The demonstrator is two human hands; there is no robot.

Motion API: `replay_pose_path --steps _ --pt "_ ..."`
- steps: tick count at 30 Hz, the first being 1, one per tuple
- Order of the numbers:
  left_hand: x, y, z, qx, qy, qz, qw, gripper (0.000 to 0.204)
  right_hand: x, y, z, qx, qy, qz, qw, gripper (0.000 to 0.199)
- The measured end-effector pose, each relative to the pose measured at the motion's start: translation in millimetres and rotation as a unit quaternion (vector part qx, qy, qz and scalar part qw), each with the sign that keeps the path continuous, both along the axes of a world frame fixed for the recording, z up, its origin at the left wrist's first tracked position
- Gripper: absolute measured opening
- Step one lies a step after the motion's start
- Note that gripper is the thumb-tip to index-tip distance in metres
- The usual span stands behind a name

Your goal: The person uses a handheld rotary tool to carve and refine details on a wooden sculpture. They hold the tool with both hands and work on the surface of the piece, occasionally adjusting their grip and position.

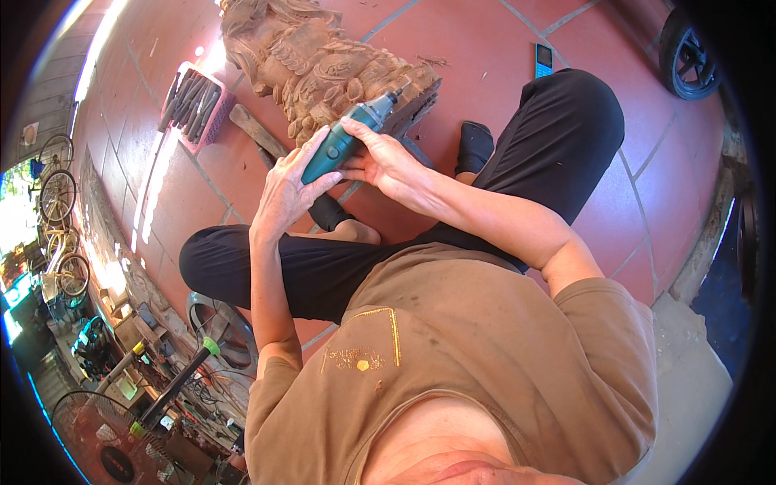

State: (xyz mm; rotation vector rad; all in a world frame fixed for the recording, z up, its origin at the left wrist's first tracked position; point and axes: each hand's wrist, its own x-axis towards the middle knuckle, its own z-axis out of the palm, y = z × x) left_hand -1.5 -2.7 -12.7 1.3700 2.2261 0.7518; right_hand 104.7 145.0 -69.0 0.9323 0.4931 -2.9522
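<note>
Both hands clamp a teal rotary tool (pixel 343 137): the left hand (pixel 287 190) wraps its rear body from below, and the right hand (pixel 386 162) pinches the barrel nearer the nose. Its bit points at the base of a carved wooden sculpture (pixel 311 56) standing on the red tiled floor (pixel 647 162); whether the tip touches the wood is hard to tell. Left of the sculpture sits a pink basket of chisels (pixel 196 103), and a wooden mallet (pixel 257 131) lies just beside its base.

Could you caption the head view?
Both hands, left hand and right hand, grip a green rotary tool against a wooden carving.
</note>
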Motion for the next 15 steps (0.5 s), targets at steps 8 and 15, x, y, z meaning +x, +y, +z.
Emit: replay_pose_path --steps 8,15 --pt "0.5 1.9 6.2 -0.04 -0.01 -0.007 0.999 0.07 3.8 0.6 1.9 -0.018 0.0 0.0 1.0 0.041" --pt "-0.9 2.2 5.3 -0.038 -0.02 -0.014 0.999 0.07 5.1 -0.6 4.7 -0.006 -0.002 -0.01 1.0 0.039"
